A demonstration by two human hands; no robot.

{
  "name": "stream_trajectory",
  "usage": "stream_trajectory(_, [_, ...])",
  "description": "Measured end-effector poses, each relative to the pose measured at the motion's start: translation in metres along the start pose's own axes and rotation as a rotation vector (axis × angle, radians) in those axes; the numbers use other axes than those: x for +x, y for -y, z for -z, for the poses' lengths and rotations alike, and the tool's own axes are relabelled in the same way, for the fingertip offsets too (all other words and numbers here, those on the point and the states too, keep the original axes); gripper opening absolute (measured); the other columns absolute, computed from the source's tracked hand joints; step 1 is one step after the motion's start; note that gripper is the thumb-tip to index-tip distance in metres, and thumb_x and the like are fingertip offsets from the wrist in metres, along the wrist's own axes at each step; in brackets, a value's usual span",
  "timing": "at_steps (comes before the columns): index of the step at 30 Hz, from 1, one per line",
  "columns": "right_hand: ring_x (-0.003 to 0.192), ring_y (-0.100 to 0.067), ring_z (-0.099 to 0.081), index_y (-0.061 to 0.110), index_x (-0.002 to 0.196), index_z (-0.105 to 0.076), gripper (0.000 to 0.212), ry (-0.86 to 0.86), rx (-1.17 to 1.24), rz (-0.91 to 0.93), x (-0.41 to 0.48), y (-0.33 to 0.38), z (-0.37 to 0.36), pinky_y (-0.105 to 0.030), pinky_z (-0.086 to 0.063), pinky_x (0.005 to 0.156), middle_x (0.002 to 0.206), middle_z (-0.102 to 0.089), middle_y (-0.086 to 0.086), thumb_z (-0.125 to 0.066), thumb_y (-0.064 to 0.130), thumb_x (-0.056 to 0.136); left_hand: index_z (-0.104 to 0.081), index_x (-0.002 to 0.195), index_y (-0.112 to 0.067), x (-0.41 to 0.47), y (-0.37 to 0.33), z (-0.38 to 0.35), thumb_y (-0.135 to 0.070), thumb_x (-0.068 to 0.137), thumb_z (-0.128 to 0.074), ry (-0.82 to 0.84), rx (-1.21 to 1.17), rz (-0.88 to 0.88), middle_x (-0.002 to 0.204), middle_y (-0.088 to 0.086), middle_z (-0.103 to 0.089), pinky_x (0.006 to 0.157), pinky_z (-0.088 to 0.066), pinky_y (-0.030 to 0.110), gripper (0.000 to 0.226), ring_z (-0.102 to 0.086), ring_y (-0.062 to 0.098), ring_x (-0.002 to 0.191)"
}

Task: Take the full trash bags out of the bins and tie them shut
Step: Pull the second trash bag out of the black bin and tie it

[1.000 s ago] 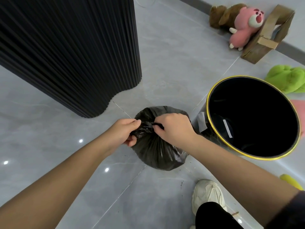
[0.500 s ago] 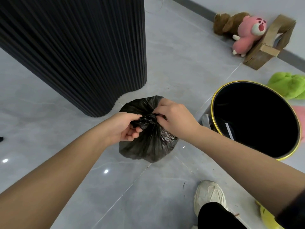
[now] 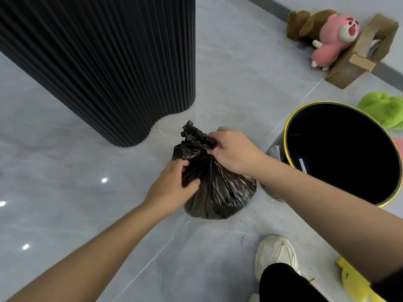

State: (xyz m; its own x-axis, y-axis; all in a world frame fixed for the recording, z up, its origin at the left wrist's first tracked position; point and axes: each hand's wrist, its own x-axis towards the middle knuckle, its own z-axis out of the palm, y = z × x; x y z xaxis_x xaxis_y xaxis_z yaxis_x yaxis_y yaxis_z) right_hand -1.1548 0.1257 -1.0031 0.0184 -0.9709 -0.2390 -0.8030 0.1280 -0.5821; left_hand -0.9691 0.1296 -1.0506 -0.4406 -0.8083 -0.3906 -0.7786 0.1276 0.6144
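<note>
Both hands grasp trash bag [image 3: 220, 192]: left hand [image 3: 172, 188] its neck, right hand [image 3: 233, 151] its top; bin [image 3: 290, 120] just right of bag, black fluted column [image 3: 113, 68] behind-left.

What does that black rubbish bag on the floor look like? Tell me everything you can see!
The shiny, crinkled black plastic trash bag sits on the grey tiled floor, plump and rounded below. Its top is gathered into a twisted neck with a crumpled tuft sticking up. The right hand pinches that top; the left hand grips its side just below. It is outside the black gold-rimmed bin, close beside it.
</note>
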Motion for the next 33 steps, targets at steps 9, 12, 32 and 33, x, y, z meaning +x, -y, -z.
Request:
stream_trajectory(9, [0.079,-0.028,-0.051,0.018,0.099,-0.059,0.017,0.028,-0.160,0.023,-0.003,0.000,0.015,-0.034,-0.040,0.065,0.073,-0.050,0.002,-0.047,0.015,0.088,-0.020,0.147,-0.015,0.023,0.014,-0.013,-0.037,0.092,-0.048,-0.186,0.192,-0.105,0.151,0.007,-0.029,0.107,-0.035,0.047,0.066,-0.028,0.025,0.138])
stream_trajectory(12, [0.083,-0.026,-0.053,0.019,0.094,-0.061,0.012,0.009,-0.059,0.059,-0.001,-0.002,0.018,-0.035,-0.044,0.071,0.075,-0.050,0.007,-0.052,0.017,0.087,-0.028,0.143,-0.019,0.022,0.016,-0.002,-0.045,0.091,-0.042,-0.234,0.067,-0.183,0.145,0.004,-0.038,0.106,-0.037,0.047,0.060,-0.035,0.022,0.134])
stream_trajectory(32, [0.077,-0.024,-0.054,0.020,0.089,-0.058,0.005,0.022,0.013,0.073,0.007,-0.007,0.027,-0.035,-0.044,0.069,0.069,-0.054,0.005,-0.055,0.016,0.089,-0.012,0.149,-0.024,0.019,0.017,0.007,-0.070,0.075,-0.054,-0.110,0.183,-0.276,0.157,-0.002,-0.017,0.113,-0.028,0.046,0.097,-0.019,0.017,0.143])
stream_trajectory(33, [0.078,-0.026,-0.055,0.024,0.096,-0.059,0.011,0.021,-0.035,0.056,0.005,-0.007,0.029,-0.036,-0.045,0.069,0.068,-0.054,0.004,-0.053,0.017,0.090,-0.014,0.149,-0.020,0.021,0.019,0.008,-0.059,0.079,-0.058,-0.142,0.200,-0.267,0.157,0.002,-0.019,0.113,-0.029,0.045,0.091,-0.021,0.019,0.143])
